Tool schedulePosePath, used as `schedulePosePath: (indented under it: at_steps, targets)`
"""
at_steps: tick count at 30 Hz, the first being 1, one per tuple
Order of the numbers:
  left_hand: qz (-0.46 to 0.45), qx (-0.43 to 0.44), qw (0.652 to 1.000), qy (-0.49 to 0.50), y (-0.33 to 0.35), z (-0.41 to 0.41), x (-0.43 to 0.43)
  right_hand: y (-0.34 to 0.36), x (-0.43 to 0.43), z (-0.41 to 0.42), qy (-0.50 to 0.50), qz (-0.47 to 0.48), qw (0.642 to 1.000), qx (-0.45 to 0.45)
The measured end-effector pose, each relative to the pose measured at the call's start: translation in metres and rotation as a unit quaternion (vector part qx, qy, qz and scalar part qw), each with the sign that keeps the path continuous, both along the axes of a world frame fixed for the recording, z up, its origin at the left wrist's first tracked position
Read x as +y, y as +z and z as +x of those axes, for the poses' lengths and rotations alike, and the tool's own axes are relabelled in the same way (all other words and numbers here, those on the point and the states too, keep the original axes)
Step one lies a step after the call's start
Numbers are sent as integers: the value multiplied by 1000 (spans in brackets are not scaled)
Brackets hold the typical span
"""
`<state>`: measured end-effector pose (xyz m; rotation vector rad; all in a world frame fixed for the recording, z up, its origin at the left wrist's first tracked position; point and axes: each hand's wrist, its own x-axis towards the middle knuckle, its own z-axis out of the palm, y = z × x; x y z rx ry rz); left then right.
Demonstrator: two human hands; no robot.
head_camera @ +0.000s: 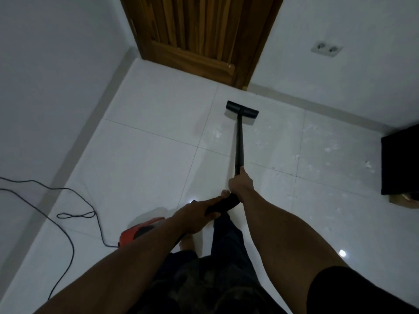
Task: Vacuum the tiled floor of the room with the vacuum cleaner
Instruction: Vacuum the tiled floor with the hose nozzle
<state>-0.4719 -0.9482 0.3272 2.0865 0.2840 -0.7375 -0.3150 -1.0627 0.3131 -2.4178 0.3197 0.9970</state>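
Fingers curled tight, a person's right hand (240, 185) grips the slim black plastic wand (239, 141) of the vacuum cleaner. The left hand (195, 215) clasps its curved black handle (223, 203) just behind. The flat black floor head (242, 109) rests on the glossy white tiled floor (147, 155) near a brown wooden door (199, 30). The orange canister (139, 231) sits by the feet, its dark cord (68, 189) trailing left. White crumbs (328, 148) litter the tiles to the right.

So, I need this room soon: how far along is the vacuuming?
The tiles on the left look clean. The left hand and right hand grip the wand, its floor head down near the door. Left to do: white scraps litter those on the right, towards the black object.
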Motion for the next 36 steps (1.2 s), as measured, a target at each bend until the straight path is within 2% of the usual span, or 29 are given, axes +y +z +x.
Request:
schedulePosePath:
  at_steps: [7,16,23,26,36]
  targets:
    - [-2,-9,999,-45,22,-108,-32,29,-45,-116,18,19,999,-23]
    - [-8,-40,998,-42,34,-230,-98,36,-117,-240,24,8,999,-37]
    - [27,-52,993,-107,47,-328,-159,43,-190,-351,-9,48,997,-52]
    - [5,-46,993,-112,49,-374,-181,43,-214,-400,-24,41,998,-38]
    - [-1,-2,980,-201,44,-506,-197,24,-252,-560,-102,26,994,4]
